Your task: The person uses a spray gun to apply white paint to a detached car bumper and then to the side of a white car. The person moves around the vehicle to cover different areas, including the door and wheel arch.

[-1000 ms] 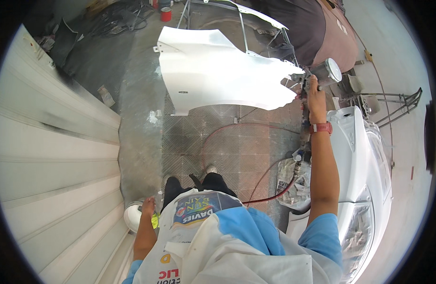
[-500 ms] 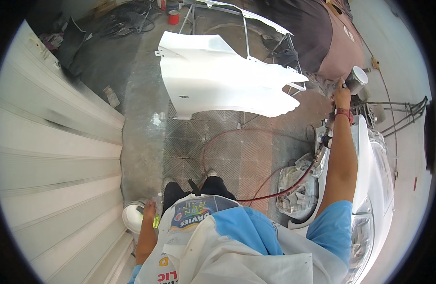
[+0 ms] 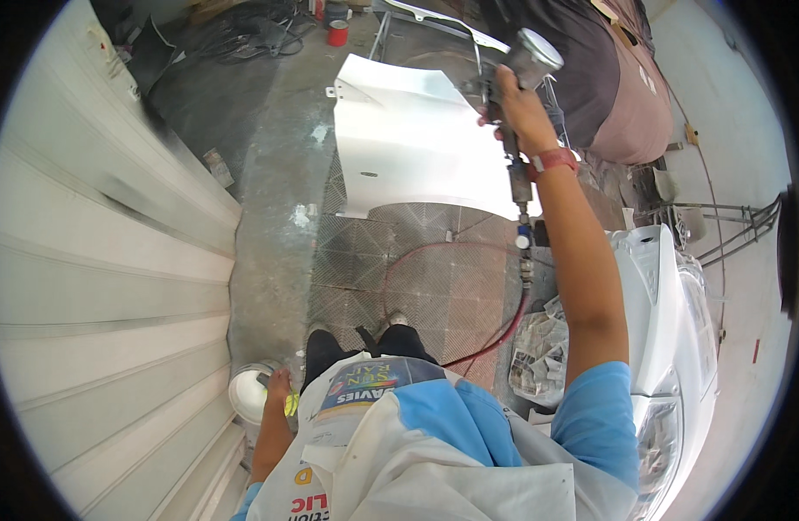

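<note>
Spray gun (image 3: pixel 513 149) sits in the right hand (image 3: pixel 528 117), fingers (image 3: pixel 507 83) curled around it, a hold that likely leaves the cup (image 3: pixel 533 61) clear beyond them; white panel (image 3: pixel 408 139) lies left of these fingers. Left hand (image 3: pixel 279 387): finger state indeterminable.

Single view here: the left fisheye of a head-worn pair, facing steeply down. Wearer's clothes (image 3: pixel 417 434) are super close along the bottom, then it looks past the tiled floor's (image 3: pixel 451 295) near edge to the white panel (image 3: pixel 417 130), a fair bit further off.
</note>
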Available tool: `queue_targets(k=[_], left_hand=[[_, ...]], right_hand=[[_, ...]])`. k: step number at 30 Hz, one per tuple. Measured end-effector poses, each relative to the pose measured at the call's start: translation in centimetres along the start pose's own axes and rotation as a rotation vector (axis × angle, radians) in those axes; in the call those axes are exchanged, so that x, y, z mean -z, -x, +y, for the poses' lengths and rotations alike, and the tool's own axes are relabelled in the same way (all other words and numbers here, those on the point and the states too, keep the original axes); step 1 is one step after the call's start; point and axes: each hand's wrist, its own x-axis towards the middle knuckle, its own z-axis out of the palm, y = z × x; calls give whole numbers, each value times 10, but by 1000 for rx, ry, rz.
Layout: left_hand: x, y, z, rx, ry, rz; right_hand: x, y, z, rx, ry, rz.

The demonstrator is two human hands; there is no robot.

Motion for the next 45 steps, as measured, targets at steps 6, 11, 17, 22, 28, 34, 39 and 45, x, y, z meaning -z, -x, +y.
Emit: queue_targets(k=[6, 11, 17, 22, 28, 34, 39, 45], left_hand=[[35, -15, -8, -25, 113, 37], [81, -19, -51, -213, -87, 31], [108, -10, -79, 160, 41, 54], [120, -27, -52, 73, -204, -108], [96, -89, 27, -281, -351, -100], [73, -114, 232, -192, -322, 4], [43, -19, 487, -803, -163, -100], [26, 130, 653, -1195, 212, -380]], right_hand=[[-117, 10, -75, 152, -30, -190], [-139, -21, -112, 101, -248, -358], [-83, -80, -95, -73, 147, -36], [-3, -92, -46, -97, 104, 123], [68, -93, -14, -74, 291, 286], [32, -46, -26, -27, 224, 228], [-53, -10, -53, -4, -33, -30], [-181, 0, -89, 156, 30, -367]])
